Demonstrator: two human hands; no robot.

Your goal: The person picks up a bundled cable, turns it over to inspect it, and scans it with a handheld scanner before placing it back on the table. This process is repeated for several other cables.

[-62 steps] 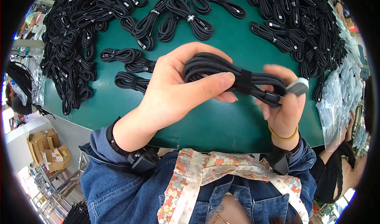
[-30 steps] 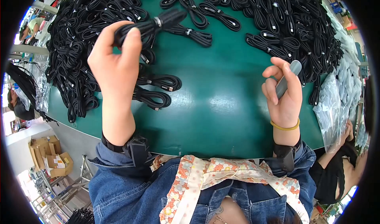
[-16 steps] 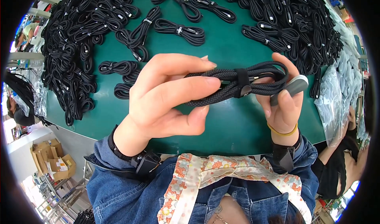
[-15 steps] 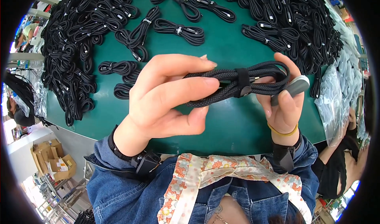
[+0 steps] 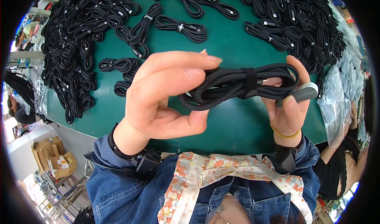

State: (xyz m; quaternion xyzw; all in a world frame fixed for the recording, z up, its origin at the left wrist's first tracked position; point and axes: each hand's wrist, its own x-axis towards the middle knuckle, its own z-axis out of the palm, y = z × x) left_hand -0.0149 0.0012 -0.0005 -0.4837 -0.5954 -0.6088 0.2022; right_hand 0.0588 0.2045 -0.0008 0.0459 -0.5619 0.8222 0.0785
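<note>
Between both hands a coiled black braided cable (image 5: 225, 85) is held up above the green table. A black strap (image 5: 250, 81) binds its middle, and a small metal-tipped connector shows beside the strap. My left hand (image 5: 158, 93) grips the coil's left end, fingers above and thumb below. My right hand (image 5: 291, 109) pinches the right end between fingers and thumb. Also in the right hand is a small grey object with a white edge (image 5: 304, 93), lying against the palm side; its kind I cannot make out.
Heaps of similar coiled black cables (image 5: 67, 57) cover the table's left side, with more at the far right. Several loose coils (image 5: 182, 28) lie on the green tabletop (image 5: 225, 41). Clear plastic bags (image 5: 336, 101) hang at the right edge, near another person (image 5: 344, 160). Cardboard boxes (image 5: 55, 156) stand lower left.
The coil and my right hand have shifted slightly right. My left fingers have moved back toward the coil's left end, and its loops there show more openly.
</note>
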